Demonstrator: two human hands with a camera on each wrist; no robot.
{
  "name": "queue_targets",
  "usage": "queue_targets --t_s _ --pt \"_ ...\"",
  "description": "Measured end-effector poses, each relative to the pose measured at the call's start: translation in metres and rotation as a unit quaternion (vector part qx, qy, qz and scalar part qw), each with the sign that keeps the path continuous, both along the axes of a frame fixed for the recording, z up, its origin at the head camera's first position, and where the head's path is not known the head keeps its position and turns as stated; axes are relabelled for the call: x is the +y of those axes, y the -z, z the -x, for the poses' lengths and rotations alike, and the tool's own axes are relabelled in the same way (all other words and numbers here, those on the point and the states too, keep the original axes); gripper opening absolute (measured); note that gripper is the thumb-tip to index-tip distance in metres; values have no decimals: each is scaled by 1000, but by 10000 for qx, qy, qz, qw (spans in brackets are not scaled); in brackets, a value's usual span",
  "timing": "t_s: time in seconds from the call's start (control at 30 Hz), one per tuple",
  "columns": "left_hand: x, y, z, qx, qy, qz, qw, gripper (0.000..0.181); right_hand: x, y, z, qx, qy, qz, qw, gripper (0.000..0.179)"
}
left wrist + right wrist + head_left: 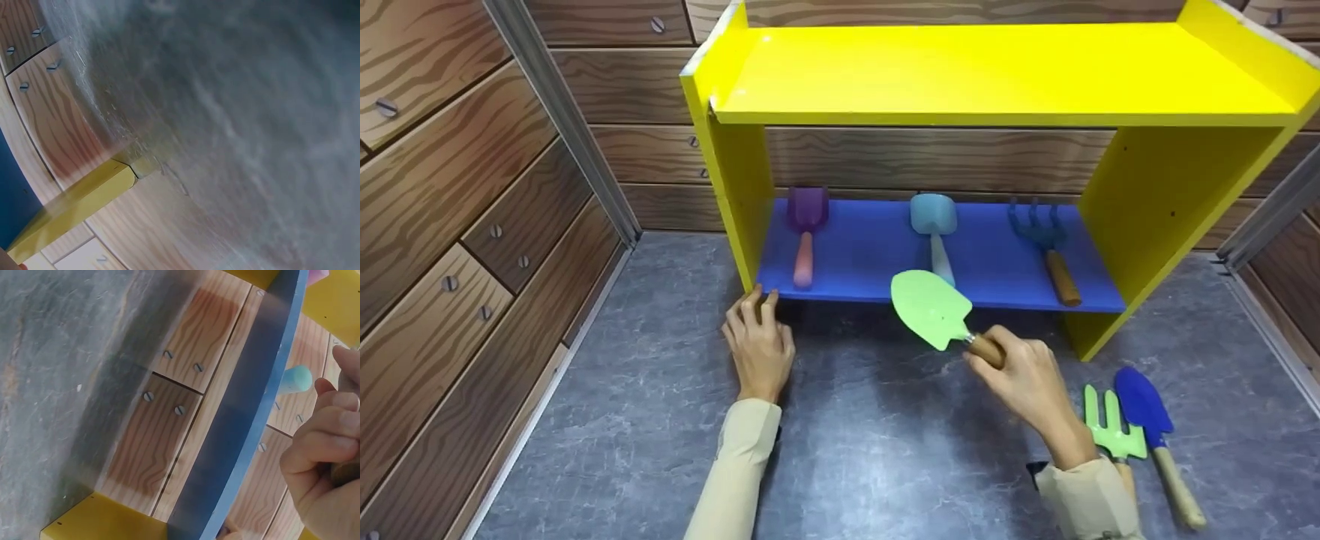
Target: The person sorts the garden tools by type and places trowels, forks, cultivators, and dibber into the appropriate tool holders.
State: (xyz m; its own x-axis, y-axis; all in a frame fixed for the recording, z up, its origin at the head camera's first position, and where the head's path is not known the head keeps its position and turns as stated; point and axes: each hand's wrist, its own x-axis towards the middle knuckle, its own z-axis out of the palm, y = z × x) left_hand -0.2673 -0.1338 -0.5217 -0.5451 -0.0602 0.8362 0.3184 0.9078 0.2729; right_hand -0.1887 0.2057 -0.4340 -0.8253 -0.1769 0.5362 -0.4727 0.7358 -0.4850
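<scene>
My right hand (1027, 379) grips a light green garden trowel (931, 307) by its wooden handle, in front of the blue shelf board (870, 255). The blade points left and overlaps the board's front edge in the head view. In the right wrist view, curled fingers (323, 455) wrap the handle, and the blade is out of sight. My left hand (759, 345) rests its fingertips at the board's front left corner, beside the yellow side panel (727, 202). A purple scoop (808, 210) with a pink handle, a light blue scoop (934, 215) and a hand fork (1054, 255) lie on the board.
On the grey floor at the right, a green hand fork (1112, 431) lies beside a blue trowel (1144, 401), partly behind my right sleeve (1091, 499). The yellow upper shelf (997, 71) spans above the blue board. Wood-patterned walls (442, 262) enclose the area.
</scene>
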Motion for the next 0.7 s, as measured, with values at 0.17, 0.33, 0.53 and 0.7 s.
queue_targets --t_s 0.17,0.33,0.53,0.7 --pt "0 0 0 42 16 -1 10000 46 -5 -8 2 118 2 19 9999 16" --pt "0 0 1 39 -7 -13 10000 46 -12 -14 5 275 -98 81 9995 18" --pt "0 0 0 46 10 -30 10000 46 -19 -22 8 562 -254 232 9978 22" --pt "1 1 1 47 -5 -40 10000 47 -24 -30 9 687 -280 314 9967 28"
